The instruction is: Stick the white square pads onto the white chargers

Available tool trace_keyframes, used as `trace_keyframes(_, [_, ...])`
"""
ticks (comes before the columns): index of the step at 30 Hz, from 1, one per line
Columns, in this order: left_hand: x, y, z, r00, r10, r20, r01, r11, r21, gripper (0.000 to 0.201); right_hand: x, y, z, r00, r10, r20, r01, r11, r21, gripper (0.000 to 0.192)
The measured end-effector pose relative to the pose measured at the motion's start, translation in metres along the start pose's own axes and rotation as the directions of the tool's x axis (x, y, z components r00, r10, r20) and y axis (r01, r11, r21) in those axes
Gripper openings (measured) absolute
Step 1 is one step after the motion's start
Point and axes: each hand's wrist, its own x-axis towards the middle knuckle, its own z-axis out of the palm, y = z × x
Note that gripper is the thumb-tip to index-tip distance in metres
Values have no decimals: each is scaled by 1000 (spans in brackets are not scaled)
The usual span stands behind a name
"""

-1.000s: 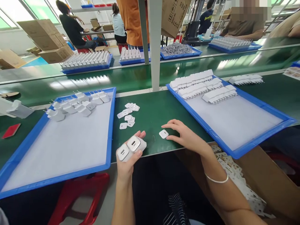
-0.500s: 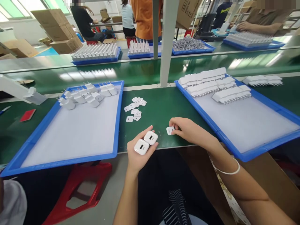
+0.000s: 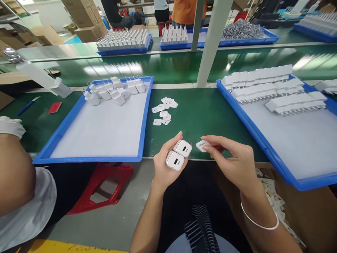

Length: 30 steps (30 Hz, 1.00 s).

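Two white charger plugs (image 3: 174, 160) lie side by side in my left hand (image 3: 163, 165), their port faces turned up and the fingers wrapped round them. My right hand (image 3: 234, 158) pinches a small white cover plate (image 3: 202, 145) between thumb and fingers, just right of the chargers and apart from them. Dark print shows on the plate's upper face. Beyond my hands, a loose group of similar white cover plates (image 3: 164, 110) lies on the green bench (image 3: 195, 112).
To the left, a blue-rimmed tray (image 3: 147, 116) holds several chargers (image 3: 116, 91). Another blue tray (image 3: 237, 123) on the right has rows of chargers (image 3: 260, 77). A white post (image 3: 212, 42) rises behind the bench. A person's arm (image 3: 15, 172) is at the far left.
My right hand has lifted the cover plate off the bench and turned it, showing its printed face. The view has shifted and tilted down; my left hand still holds both chargers.
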Motion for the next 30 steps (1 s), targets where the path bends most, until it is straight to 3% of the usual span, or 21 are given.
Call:
trace_keyframes(4, [1, 7, -4, 994, 111, -3, -111, 993, 50, 59, 1, -9, 1, 997, 66, 42, -73, 976, 206, 16])
trace_keyframes(7, [2, 11, -7, 987, 161, 19, -162, 985, 56, 59, 3, -13, 3, 969, 132, 210, -216, 867, 450, 17])
trace_keyframes(10, [3, 15, -9, 985, 166, 39, -168, 985, 34, 59, 6, -18, 6, 934, 184, 307, -334, 756, 562, 16])
trace_keyframes(15, [2, 19, -11, 986, 154, 56, -156, 987, 34, 60, 9, -27, 10, 908, 247, 338, -410, 682, 605, 14])
trace_keyframes(30, [0, 17, -10, 985, 166, 54, -167, 986, 21, 61, 6, -27, 17, 897, 272, 350, -440, 634, 636, 17])
